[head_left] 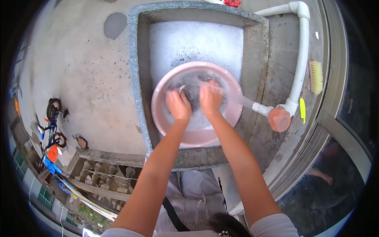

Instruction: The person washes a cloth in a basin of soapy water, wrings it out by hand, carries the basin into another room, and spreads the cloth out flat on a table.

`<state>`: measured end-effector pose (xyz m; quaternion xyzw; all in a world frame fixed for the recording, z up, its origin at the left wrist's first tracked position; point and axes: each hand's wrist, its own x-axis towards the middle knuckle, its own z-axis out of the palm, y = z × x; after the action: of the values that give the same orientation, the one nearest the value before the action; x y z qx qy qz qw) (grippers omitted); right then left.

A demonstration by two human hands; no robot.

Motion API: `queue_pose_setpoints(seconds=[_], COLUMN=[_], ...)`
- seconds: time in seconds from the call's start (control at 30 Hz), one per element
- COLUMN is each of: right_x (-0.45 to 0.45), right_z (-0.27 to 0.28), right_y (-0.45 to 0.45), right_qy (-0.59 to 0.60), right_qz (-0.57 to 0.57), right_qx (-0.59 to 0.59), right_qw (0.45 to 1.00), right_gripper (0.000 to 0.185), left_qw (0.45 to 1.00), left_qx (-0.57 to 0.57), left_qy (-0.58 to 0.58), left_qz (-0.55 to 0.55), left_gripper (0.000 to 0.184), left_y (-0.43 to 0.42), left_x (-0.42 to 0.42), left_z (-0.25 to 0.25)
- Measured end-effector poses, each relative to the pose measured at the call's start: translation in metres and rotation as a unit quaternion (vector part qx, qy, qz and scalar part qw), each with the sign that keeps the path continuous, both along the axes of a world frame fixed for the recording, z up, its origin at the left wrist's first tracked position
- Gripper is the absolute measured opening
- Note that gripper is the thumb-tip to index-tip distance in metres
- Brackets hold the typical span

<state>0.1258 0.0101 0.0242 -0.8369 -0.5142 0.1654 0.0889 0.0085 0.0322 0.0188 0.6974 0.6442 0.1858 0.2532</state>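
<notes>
My left hand [178, 104] and my right hand [210, 96] are both inside a pink plastic basin [157, 106], slightly blurred by motion. The fingers of each are curled, and a small pale edge shows by the left fingertips. Between and beyond the hands lies something dark grey and wet [192, 90]; its kind is unclear under the splashing. A water stream [241, 100] shoots in from the right, past my right hand. Sudsy water lies in the basin, which stands in a stone sink [135, 63].
White foam [197, 37] covers the sink's floor behind the basin. At the right, a white pipe [303, 47] ends in a spout beside a translucent orange cup [279, 119]. A scrub brush [316, 77] and a yellow-green strip [302, 110] lie by the window frame.
</notes>
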Motion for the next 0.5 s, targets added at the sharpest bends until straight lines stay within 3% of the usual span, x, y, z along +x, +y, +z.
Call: queue_pose_setpoints(seconds=[0.07, 0.1, 0.2, 0.33, 0.43, 0.5], right_x=[0.004, -0.002, -0.004, 0.003, 0.009, -0.004], right_z=[-0.017, -0.022, -0.052, -0.025, -0.002, 0.017], right_y=[-0.017, -0.022, -0.029, -0.019, -0.028, -0.033], right_qy=[-0.055, -0.038, -0.062, -0.034, 0.071, 0.077], right_qz=[-0.074, -0.112, -0.103, -0.099, -0.044, -0.014], right_qx=[0.102, 0.067, -0.008, 0.081, 0.083, 0.038], right_qw=[0.991, 0.991, 0.993, 0.991, 0.993, 0.996], right_gripper=[0.02, 0.03, 0.03, 0.03, 0.028, 0.026], left_qw=[0.995, 0.986, 0.971, 0.971, 0.967, 0.924], left_qx=[-0.002, -0.043, -0.078, -0.053, -0.195, -0.343], left_qy=[0.005, -0.011, 0.035, 0.063, -0.054, -0.079], left_qz=[0.103, 0.162, 0.222, 0.222, 0.158, 0.15], left_gripper=[0.018, 0.021, 0.024, 0.028, 0.027, 0.027], left_y=[-0.014, -0.025, -0.043, -0.044, -0.035, -0.03], left_x=[0.0, 0.003, 0.021, 0.024, -0.007, -0.024], left_z=[0.007, 0.003, -0.018, -0.03, -0.013, 0.011])
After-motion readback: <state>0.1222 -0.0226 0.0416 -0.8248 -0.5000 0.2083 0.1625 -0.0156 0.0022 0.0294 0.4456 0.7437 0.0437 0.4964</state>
